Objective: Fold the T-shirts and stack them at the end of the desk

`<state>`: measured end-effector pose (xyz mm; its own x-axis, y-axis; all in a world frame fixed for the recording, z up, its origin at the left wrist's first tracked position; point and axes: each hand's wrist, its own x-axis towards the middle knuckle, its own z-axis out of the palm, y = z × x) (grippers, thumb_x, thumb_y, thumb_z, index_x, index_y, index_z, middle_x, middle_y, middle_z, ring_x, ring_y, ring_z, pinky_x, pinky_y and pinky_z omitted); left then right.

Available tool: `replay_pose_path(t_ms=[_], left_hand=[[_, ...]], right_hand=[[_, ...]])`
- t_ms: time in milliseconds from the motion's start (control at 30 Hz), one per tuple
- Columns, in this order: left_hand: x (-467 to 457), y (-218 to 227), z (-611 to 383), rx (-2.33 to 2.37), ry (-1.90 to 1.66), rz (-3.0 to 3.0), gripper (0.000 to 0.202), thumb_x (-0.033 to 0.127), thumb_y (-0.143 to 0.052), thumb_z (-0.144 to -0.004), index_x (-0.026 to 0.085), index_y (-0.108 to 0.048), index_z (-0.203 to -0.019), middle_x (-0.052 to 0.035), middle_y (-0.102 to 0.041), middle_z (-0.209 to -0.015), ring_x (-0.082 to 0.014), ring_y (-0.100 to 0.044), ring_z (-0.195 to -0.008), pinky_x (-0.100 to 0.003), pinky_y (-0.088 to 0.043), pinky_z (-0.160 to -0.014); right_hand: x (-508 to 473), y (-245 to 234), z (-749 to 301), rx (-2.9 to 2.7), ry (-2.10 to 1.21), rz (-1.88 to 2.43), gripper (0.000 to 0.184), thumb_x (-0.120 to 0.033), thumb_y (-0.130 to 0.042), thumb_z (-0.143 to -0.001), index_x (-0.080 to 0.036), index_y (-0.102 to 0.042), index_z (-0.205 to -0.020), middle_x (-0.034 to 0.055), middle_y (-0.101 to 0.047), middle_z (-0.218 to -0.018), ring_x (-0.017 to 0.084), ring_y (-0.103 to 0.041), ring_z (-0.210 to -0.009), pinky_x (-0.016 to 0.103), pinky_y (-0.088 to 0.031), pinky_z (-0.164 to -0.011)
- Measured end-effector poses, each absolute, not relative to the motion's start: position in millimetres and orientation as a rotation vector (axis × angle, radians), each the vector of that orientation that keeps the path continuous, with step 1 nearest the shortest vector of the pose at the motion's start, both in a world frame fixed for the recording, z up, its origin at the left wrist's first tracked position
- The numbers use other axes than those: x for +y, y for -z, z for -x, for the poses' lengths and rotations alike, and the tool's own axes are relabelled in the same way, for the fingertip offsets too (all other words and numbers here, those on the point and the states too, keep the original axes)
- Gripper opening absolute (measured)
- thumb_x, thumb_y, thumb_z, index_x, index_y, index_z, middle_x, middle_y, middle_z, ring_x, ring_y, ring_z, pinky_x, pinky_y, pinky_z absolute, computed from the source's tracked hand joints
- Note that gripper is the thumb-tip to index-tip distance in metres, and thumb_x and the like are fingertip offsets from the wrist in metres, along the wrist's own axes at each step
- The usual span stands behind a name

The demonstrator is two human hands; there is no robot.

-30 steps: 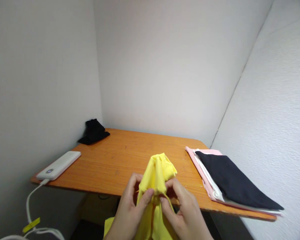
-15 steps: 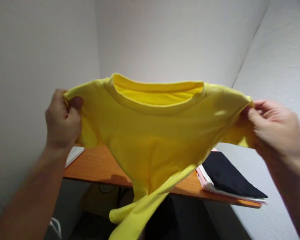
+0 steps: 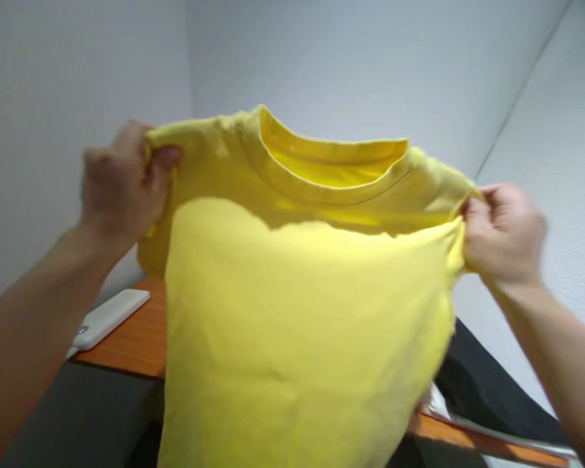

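A yellow T-shirt hangs spread out in the air in front of me, collar at the top, hiding most of the table. My left hand is closed on its left shoulder. My right hand pinches the right shoulder seam. Both hands are slightly blurred by motion. The shirt's body falls down past the table's front edge.
An orange wooden table stands in a white-walled corner. A white power bank lies on its left edge. A folded black garment on a stack shows at the right, partly behind the shirt.
The shirt went from a bunch held low at the table edge to being stretched wide and lifted; since half a second ago its body has swung up and flattened toward me.
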<state>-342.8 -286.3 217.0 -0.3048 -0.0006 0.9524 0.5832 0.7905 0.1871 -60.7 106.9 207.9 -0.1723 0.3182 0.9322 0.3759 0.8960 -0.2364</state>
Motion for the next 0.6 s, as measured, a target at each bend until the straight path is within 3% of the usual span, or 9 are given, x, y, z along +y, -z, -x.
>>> replay_pose_path(t_ms=[100,200,300,367,433,600], left_hand=[[-230.4,-199.1,374.3,-2.132,0.426,0.683,0.067,0.054,-0.017,-0.099,0.000,-0.041,-0.131,-0.0093,-0.064,-0.112,-0.0262,-0.060,-0.114,-0.045,-0.044,-0.094],[-182.7,-147.7,404.8,-2.310,0.306,0.900,0.058,0.040,-0.023,-0.101,0.002,-0.024,-0.145,-0.0182,-0.051,-0.136,-0.0287,-0.044,-0.132,-0.045,-0.034,-0.107],[-152.8,-68.4,424.8,-2.431,0.219,1.087,0.048,0.031,-0.043,-0.096,0.010,-0.043,-0.139,-0.0159,-0.047,-0.144,-0.0270,-0.038,-0.137,-0.038,-0.027,-0.113],[-141.3,-14.9,434.6,-2.531,0.176,1.200,0.048,0.036,-0.045,-0.094,0.015,-0.049,-0.137,-0.0131,-0.044,-0.148,-0.0260,-0.036,-0.139,-0.036,-0.027,-0.114],[-134.1,28.3,444.8,-2.639,0.155,1.253,0.057,0.046,-0.042,-0.094,0.016,-0.044,-0.142,-0.0135,-0.039,-0.152,-0.0284,-0.033,-0.141,-0.041,-0.027,-0.114],[-122.4,73.7,479.4,-2.828,0.166,1.221,0.073,0.061,-0.024,-0.094,0.018,-0.026,-0.152,-0.0143,-0.018,-0.159,-0.0342,-0.021,-0.145,-0.052,-0.023,-0.114]], right_hand=[[136.0,-182.3,140.2,-2.056,0.060,0.663,0.031,-0.027,-0.040,-0.098,-0.010,-0.060,-0.113,0.0174,-0.067,-0.102,0.022,-0.061,-0.092,0.032,-0.040,-0.075],[149.5,-130.1,203.4,-2.273,0.051,0.773,0.041,-0.029,-0.045,-0.096,-0.004,-0.052,-0.128,0.0246,-0.058,-0.123,0.030,-0.054,-0.114,0.037,-0.039,-0.090],[144.2,-59.8,233.8,-2.613,0.106,0.738,0.046,-0.035,-0.040,-0.098,-0.008,-0.045,-0.136,0.0230,-0.051,-0.134,0.032,-0.045,-0.126,0.042,-0.034,-0.102],[139.4,-13.3,241.2,-2.825,0.095,0.690,0.049,-0.040,-0.035,-0.100,-0.011,-0.045,-0.138,0.0208,-0.049,-0.138,0.031,-0.041,-0.131,0.043,-0.031,-0.106],[140.9,25.5,245.1,-2.924,0.064,0.702,0.057,-0.049,-0.033,-0.099,-0.011,-0.043,-0.141,0.0209,-0.042,-0.145,0.033,-0.034,-0.137,0.045,-0.030,-0.108],[174.2,72.2,262.2,-3.038,-0.047,0.829,0.077,-0.065,-0.018,-0.096,-0.015,-0.017,-0.154,0.0129,-0.003,-0.161,0.034,-0.009,-0.146,0.051,-0.016,-0.116]])
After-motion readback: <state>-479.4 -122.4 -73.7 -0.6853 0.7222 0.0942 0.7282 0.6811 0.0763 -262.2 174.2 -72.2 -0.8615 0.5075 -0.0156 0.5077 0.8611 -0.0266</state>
